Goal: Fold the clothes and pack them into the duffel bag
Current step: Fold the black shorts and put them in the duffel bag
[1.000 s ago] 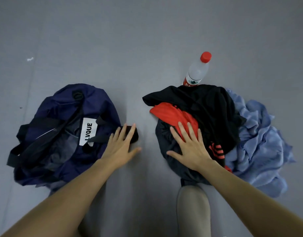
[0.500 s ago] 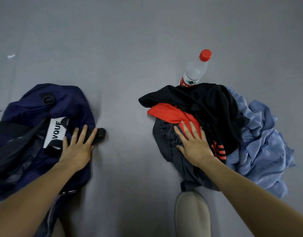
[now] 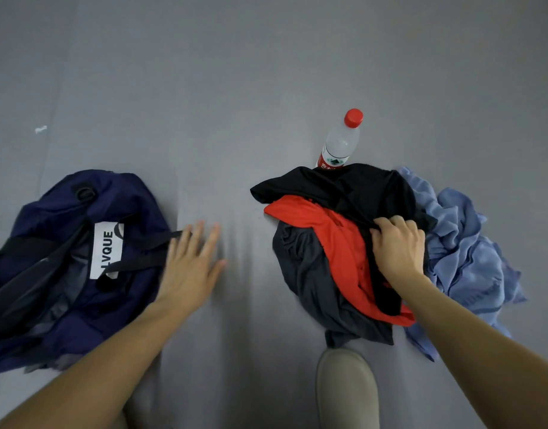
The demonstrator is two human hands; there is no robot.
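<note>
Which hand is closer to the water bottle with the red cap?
Right. The right hand grips the black garment just on the near side of the water bottle; the left hand is far to its left, open beside the duffel bag.

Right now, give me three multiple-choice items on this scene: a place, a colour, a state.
1. Where is the bottle? A. beyond the clothes pile B. inside the duffel bag C. beside the shoe
2. What colour is its cap? A. blue B. red C. white
3. What is the right hand doing? A. lying flat on the floor B. gripping the black garment C. holding the bottle
Answers: 1 A, its base is hidden behind the pile's far edge; 2 B, the cap is plainly red; 3 B, its fingers curl into the black cloth.
</note>
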